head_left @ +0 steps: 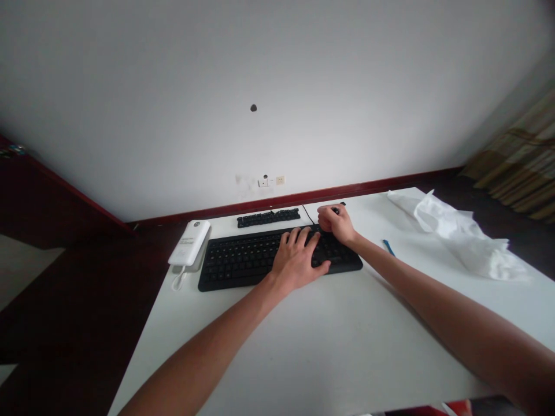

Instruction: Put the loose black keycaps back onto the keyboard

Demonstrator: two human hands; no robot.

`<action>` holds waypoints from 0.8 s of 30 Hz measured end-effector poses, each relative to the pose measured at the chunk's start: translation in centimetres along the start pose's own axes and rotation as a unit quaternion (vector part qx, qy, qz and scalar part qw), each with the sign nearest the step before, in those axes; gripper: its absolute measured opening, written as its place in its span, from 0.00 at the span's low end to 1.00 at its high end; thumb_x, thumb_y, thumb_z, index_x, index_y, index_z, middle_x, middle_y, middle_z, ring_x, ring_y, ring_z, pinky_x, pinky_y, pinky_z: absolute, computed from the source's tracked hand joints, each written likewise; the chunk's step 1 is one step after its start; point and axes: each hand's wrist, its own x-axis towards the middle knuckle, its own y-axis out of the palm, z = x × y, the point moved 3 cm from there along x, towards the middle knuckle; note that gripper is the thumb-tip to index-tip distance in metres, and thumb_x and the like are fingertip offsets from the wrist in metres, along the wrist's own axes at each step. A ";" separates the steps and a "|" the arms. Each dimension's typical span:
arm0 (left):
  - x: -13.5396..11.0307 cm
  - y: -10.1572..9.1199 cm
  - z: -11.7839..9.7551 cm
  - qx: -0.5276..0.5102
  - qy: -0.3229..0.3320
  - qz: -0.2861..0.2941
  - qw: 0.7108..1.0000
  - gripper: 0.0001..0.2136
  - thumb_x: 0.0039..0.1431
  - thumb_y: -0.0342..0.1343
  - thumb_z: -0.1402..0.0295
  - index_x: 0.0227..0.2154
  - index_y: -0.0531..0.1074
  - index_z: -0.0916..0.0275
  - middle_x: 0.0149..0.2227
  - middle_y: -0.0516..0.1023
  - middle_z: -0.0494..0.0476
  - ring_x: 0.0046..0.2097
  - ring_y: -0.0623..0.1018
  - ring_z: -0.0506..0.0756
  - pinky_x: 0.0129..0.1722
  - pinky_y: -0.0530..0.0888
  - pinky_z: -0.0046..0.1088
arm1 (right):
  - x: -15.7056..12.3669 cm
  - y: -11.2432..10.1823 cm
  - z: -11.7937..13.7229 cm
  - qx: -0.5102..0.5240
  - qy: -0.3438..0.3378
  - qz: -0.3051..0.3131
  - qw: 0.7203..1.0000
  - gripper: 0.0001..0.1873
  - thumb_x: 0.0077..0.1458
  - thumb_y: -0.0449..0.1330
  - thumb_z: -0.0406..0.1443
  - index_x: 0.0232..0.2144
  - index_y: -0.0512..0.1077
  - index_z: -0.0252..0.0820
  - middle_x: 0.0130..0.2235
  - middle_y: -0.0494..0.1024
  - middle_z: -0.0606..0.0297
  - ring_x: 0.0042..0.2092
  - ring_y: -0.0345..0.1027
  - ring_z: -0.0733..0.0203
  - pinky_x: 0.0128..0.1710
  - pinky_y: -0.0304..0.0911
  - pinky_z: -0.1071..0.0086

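A black keyboard [238,263] lies on the white table [303,341]. Fingers spread, my left hand [297,254] rests flat on the keyboard's right half. My right hand [337,222] is closed in a fist over the keyboard's far right part. A small dark bit shows at the top of that fist; what it belongs to is mostly hidden by my fingers. Just behind the keyboard sits a block of black keycaps [269,218] in rows. A thin black cable [308,214] runs away from the keyboard's back edge.
A white power bank [189,244] with a short white cable [178,279] lies left of the keyboard. To the right are a small blue strip [388,247] and a crumpled white plastic bag [463,237]. Behind the table stands a grey wall [277,86] with sockets [280,180].
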 end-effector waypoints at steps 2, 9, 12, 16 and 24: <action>0.0 0.0 0.0 -0.001 -0.001 0.000 1.000 0.32 0.62 0.54 0.46 0.63 0.67 0.59 0.64 0.68 0.65 0.62 0.66 0.68 0.60 0.65 0.50 | 0.3 0.1 0.3 0.023 0.012 -0.003 1.000 0.26 0.52 0.64 0.41 0.14 0.52 0.45 0.15 0.50 0.75 0.18 0.41 0.72 0.17 0.38 0.71; 0.0 0.0 0.1 -0.010 -0.001 0.000 1.000 0.32 0.62 0.53 0.46 0.64 0.66 0.58 0.64 0.67 0.64 0.62 0.66 0.67 0.60 0.65 0.50 | 2.7 -3.2 4.1 -0.020 -0.033 -0.074 0.997 0.28 0.54 0.65 0.46 0.16 0.52 0.46 0.15 0.51 0.74 0.18 0.41 0.70 0.16 0.38 0.69; 0.0 -0.1 0.1 -0.013 0.001 0.004 1.000 0.32 0.63 0.53 0.46 0.64 0.66 0.58 0.64 0.68 0.64 0.62 0.66 0.67 0.60 0.65 0.50 | 3.5 -5.9 6.0 -0.263 -0.064 -0.045 0.962 0.27 0.59 0.61 0.51 0.16 0.61 0.44 0.16 0.60 0.69 0.20 0.51 0.66 0.20 0.46 0.68; 0.1 -0.1 0.1 -0.011 0.004 0.010 1.000 0.32 0.63 0.52 0.46 0.64 0.66 0.59 0.64 0.68 0.64 0.62 0.66 0.67 0.60 0.66 0.50 | 4.1 -9.9 6.7 -0.524 -0.077 -0.079 0.844 0.19 0.57 0.63 0.50 0.24 0.76 0.43 0.22 0.73 0.65 0.26 0.63 0.62 0.27 0.54 0.67; 0.1 -0.1 0.1 -0.009 -0.001 0.013 1.000 0.31 0.62 0.53 0.46 0.63 0.67 0.57 0.65 0.67 0.63 0.63 0.66 0.67 0.59 0.67 0.51 | 4.9 -14.5 1.6 -0.653 -0.010 -0.012 0.757 0.14 0.58 0.62 0.38 0.46 0.81 0.48 0.42 0.85 0.61 0.41 0.78 0.51 0.41 0.68 0.63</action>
